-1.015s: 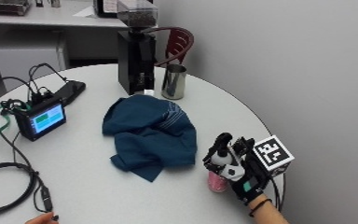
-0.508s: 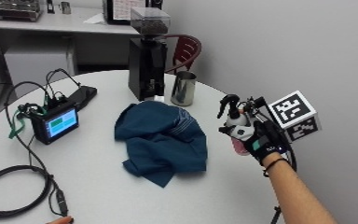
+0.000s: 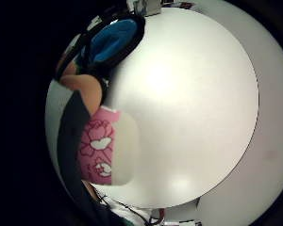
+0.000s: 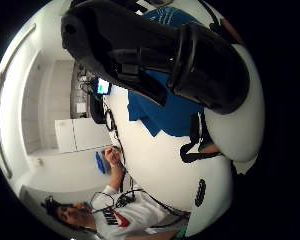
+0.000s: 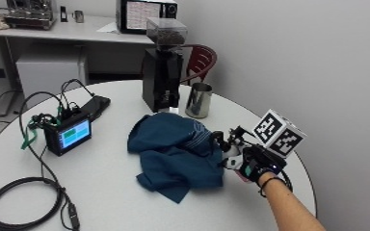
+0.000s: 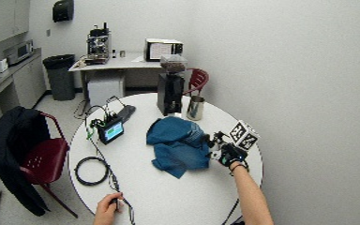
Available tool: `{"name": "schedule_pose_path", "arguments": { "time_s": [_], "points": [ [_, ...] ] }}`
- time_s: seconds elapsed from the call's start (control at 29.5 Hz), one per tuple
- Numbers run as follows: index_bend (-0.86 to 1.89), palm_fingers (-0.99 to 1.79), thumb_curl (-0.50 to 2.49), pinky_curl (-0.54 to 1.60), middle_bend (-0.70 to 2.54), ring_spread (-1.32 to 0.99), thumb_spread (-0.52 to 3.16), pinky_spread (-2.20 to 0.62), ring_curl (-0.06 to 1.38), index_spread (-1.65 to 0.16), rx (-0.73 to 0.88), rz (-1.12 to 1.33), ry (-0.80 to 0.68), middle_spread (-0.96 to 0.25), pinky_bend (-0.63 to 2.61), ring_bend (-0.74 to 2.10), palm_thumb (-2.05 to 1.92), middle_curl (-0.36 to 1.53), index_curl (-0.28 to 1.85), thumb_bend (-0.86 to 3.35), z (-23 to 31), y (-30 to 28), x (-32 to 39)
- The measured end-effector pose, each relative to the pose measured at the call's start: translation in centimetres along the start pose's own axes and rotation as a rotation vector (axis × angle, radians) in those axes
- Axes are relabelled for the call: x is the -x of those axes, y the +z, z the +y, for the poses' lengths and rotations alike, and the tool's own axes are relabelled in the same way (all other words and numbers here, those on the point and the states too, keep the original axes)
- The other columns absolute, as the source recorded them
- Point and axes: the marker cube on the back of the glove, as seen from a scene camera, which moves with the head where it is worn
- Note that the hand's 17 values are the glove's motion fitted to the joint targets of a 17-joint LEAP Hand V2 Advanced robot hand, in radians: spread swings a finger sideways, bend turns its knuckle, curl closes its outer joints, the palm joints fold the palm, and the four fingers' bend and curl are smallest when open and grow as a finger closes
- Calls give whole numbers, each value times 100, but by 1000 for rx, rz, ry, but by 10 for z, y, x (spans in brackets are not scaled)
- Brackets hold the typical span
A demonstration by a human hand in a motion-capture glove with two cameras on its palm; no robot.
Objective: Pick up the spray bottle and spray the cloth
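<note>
My gloved right hand point(image 5: 257, 163) grips a spray bottle point(image 5: 231, 150) above the right side of the round white table point(image 5: 108, 192). The bottle has a black spray head point(image 4: 155, 45) and a pink flower-patterned body point(image 3: 101, 150). Its nozzle points left at the crumpled dark blue cloth point(image 5: 172, 154), which lies in the middle of the table, right beside the nozzle. The thumb side palm view is mostly filled by the spray head, with the cloth point(image 4: 165, 112) behind it. In the wide view the hand point(image 6: 231, 153) is at the right edge of the cloth point(image 6: 177, 145).
A black coffee grinder point(image 5: 163, 67) and a metal cup point(image 5: 199, 100) stand behind the cloth. A small screen device point(image 5: 70, 134) with wires and a black phone point(image 5: 95, 105) sit to the left. A coiled cable point(image 5: 18, 207) lies front left, and a bare hand point(image 6: 108, 208) holds it.
My hand has lifted the bottle off the table near the front right edge and carried it to the cloth's right side. The outside camera has shifted as well.
</note>
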Motion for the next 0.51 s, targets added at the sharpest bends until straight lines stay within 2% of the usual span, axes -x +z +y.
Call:
{"name": "schedule_pose_path", "arguments": {
  "time_s": [0.24,0.51],
  "points": [
    [9,104,58,36,36,-15,75,4,44,-24,-118,61,-39,-12,22,52,103,47,22,-2,-6,-45,33],
    [8,104,59,37,35,-15,76,3,44,-24,-22,79,0,-12,22,52,103,48,22,-2,2,11,6]
  ]
}}
